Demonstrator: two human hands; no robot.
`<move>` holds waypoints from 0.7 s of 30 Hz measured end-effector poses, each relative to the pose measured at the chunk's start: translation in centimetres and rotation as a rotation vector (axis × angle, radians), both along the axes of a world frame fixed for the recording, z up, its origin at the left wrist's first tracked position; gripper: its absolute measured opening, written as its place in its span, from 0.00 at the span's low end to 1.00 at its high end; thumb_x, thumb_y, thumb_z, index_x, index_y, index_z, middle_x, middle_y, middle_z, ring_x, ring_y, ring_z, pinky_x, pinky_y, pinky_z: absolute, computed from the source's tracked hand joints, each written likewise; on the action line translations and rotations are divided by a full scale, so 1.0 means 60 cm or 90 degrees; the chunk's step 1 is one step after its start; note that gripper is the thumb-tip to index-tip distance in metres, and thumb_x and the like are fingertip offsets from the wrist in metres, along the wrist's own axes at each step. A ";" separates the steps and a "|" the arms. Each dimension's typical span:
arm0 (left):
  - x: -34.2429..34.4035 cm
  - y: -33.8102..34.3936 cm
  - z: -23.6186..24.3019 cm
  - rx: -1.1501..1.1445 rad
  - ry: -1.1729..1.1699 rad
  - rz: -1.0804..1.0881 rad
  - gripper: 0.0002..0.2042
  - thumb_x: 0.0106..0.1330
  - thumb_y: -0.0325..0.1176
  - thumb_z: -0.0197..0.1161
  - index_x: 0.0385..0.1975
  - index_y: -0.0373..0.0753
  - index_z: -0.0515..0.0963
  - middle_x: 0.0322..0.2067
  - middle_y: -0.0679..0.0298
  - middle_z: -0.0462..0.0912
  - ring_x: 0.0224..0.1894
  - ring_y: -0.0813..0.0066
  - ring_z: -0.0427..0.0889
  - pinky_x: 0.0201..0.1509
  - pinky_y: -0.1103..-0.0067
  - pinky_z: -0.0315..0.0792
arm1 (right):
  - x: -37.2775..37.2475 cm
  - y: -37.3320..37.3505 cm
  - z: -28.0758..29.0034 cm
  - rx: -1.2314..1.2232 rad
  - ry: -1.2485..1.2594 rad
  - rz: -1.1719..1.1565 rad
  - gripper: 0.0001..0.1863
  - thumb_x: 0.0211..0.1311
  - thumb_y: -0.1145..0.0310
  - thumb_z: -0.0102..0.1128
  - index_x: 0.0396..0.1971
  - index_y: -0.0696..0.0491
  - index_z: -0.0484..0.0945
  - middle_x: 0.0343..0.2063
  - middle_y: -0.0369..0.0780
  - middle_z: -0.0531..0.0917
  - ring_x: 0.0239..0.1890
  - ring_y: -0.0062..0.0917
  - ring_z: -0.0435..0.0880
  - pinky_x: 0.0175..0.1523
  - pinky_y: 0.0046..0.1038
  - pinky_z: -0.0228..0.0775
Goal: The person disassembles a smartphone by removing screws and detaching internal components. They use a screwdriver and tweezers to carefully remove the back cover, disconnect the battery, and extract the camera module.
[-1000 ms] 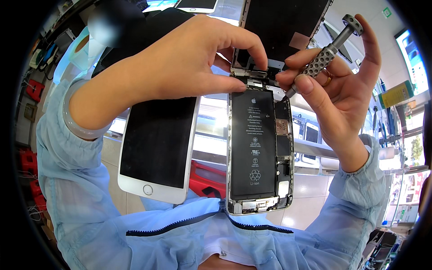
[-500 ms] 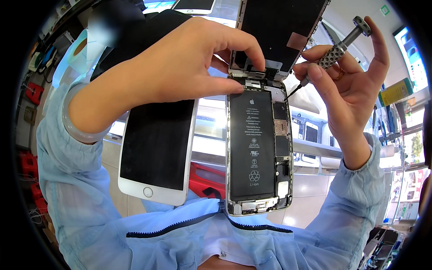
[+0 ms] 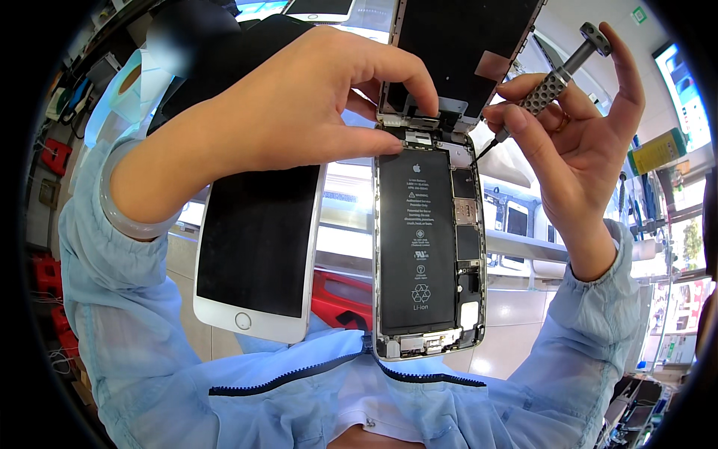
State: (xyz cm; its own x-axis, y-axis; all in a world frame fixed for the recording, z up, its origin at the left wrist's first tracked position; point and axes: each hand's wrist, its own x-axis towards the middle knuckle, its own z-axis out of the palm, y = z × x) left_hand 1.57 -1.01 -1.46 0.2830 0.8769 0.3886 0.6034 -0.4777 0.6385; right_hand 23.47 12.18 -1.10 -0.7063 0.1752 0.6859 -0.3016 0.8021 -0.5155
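An opened smartphone [image 3: 416, 224] lies with its black battery and inner parts bare. Its detached-edge screen panel [image 3: 449, 56] stands raised at the far end, its back side toward me. My left hand [image 3: 321, 97] is closed on the phone's far end: the thumb presses the top left of the body, and the index finger bends to the foot of the panel. In my right hand [image 3: 561, 142] is a metal screwdriver [image 3: 546, 91] with a perforated grip, held slanted. The dark tip reaches the metal plate at the body's upper right; whether it sits in a screw cannot be made out.
A white-framed phone [image 3: 258, 247] lies screen up to the left, partly under my left forearm. Another white phone [image 3: 320, 9] is at the far edge. A tape roll [image 3: 131, 82] stands far left. Phones show below the glass surface, and a yellow-green box [image 3: 657, 155] is at the right.
My right hand and the screwdriver have shifted slightly left and away from me, turning a little. The opened phone and the white phone appear a touch further left. Both holds are unchanged.
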 end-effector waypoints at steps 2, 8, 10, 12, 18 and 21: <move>0.001 0.000 0.000 0.002 0.000 0.000 0.15 0.52 0.20 0.66 0.41 0.35 0.78 0.39 0.61 0.80 0.42 0.72 0.80 0.49 0.77 0.78 | 0.000 0.000 0.001 0.027 0.001 -0.005 0.45 0.57 0.81 0.59 0.66 0.47 0.38 0.37 0.50 0.81 0.37 0.30 0.85 0.44 0.29 0.81; -0.001 -0.002 0.000 0.000 0.005 0.004 0.15 0.52 0.20 0.66 0.41 0.35 0.78 0.39 0.61 0.80 0.42 0.73 0.80 0.49 0.76 0.78 | 0.004 -0.005 0.006 0.080 -0.003 -0.028 0.48 0.54 0.82 0.63 0.65 0.48 0.39 0.34 0.49 0.81 0.35 0.27 0.85 0.41 0.24 0.81; 0.000 -0.001 0.000 0.003 0.012 0.006 0.15 0.52 0.20 0.66 0.41 0.35 0.78 0.39 0.61 0.80 0.42 0.73 0.80 0.49 0.76 0.78 | 0.004 -0.003 0.004 0.060 0.003 -0.017 0.48 0.54 0.82 0.63 0.65 0.48 0.39 0.34 0.49 0.81 0.35 0.27 0.85 0.41 0.24 0.81; 0.000 -0.001 0.000 0.005 0.015 0.007 0.15 0.52 0.20 0.66 0.41 0.35 0.78 0.39 0.61 0.80 0.42 0.73 0.80 0.49 0.76 0.78 | 0.004 0.001 0.003 0.048 0.007 -0.011 0.47 0.54 0.82 0.63 0.65 0.47 0.39 0.34 0.49 0.81 0.35 0.28 0.85 0.41 0.25 0.81; 0.001 -0.003 0.002 0.012 0.038 0.023 0.13 0.52 0.24 0.68 0.39 0.36 0.78 0.37 0.63 0.81 0.39 0.75 0.80 0.44 0.79 0.77 | -0.001 -0.014 0.006 -0.089 0.059 -0.014 0.43 0.58 0.81 0.59 0.65 0.47 0.40 0.35 0.50 0.80 0.36 0.31 0.85 0.41 0.29 0.82; 0.004 -0.006 0.007 0.019 0.101 0.050 0.12 0.50 0.29 0.72 0.34 0.37 0.79 0.33 0.65 0.81 0.36 0.76 0.80 0.40 0.81 0.75 | -0.012 -0.026 0.006 -0.128 0.095 0.014 0.42 0.59 0.81 0.58 0.64 0.47 0.39 0.36 0.53 0.80 0.38 0.34 0.85 0.44 0.31 0.81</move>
State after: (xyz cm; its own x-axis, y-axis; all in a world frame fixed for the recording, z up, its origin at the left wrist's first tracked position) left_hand 1.82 -1.37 -1.06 0.2745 0.8872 0.3709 0.7317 -0.4430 0.5181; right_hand 22.75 10.64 -0.74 -0.6048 0.3042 0.7360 -0.4031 0.6801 -0.6123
